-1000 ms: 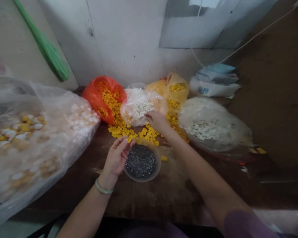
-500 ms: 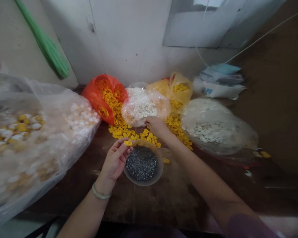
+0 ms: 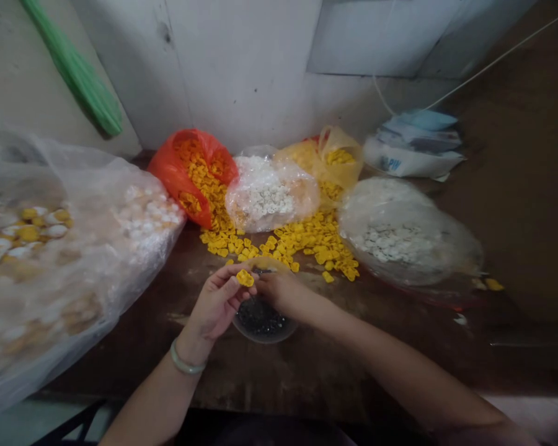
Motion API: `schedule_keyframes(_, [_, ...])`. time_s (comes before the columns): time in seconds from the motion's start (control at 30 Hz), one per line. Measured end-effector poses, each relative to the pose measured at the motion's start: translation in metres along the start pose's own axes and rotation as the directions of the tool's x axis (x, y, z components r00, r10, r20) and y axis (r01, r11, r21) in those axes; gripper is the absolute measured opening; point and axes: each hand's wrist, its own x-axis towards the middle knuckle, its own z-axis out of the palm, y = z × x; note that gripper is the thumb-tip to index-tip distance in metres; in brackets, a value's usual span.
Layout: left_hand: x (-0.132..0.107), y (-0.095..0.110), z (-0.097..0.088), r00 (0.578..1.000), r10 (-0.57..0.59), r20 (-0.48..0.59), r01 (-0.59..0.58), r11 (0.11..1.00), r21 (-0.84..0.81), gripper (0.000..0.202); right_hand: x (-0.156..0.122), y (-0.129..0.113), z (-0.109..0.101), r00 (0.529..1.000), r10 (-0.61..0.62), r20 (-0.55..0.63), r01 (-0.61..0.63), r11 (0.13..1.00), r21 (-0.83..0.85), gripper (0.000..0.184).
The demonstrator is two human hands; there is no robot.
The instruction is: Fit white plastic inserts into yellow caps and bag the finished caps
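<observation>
The right hand (image 3: pixel 279 292) has left the front edge of the clear bag (image 3: pixel 270 197) of white pieces and is now over the bowl (image 3: pixel 263 340), its fingertips just beside those of the left hand (image 3: pixel 218 300); whether they hold anything is hidden. The yellow piece (image 3: pixel 245 278) in the left fingers now turns a broader face to the camera. The right hand now covers much of the bowl's dark contents (image 3: pixel 255 317), while more loose yellow pieces (image 3: pixel 318 235) show where the forearm was.

left wrist (image 3: pixel 196 342) — pale green bangle (image 3: pixel 181 364), slim, rounded | left hand (image 3: pixel 219 300), right hand (image 3: pixel 283 294) — bare | forearms (image 3: pixel 381 350) bare
</observation>
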Motion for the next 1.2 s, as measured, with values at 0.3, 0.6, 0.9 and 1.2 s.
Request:
schedule_keyframes(0.3, [0.0,-0.001,0.001,0.999,-0.022,-0.05,0.023,1.0,0.02,0.033,-0.006,0.003,-0.019,0.992,0.007,-0.122,0.008,0.992,0.123,0.016])
schedule_keyframes(0.6, [-0.004,-0.012,0.006,0.99,-0.14,-0.033,0.142,0.985,0.098,0.034,-0.029,-0.041,-0.043,0.776,-0.122,-0.618,0.233,0.967,0.101,0.008])
schedule_keyframes(0.9, [-0.007,-0.012,0.004,0.98,-0.198,-0.019,0.199,0.973,0.116,0.033,-0.029,-0.042,-0.037,0.674,-0.427,-0.603,0.361,0.902,-0.236,0.011])
schedule_keyframes(1.2, [-0.005,-0.015,0.002,0.983,-0.177,-0.048,0.18,0.982,0.063,0.032,-0.039,-0.042,-0.035,0.777,-0.291,-0.558,0.241,0.957,-0.163,0.032])
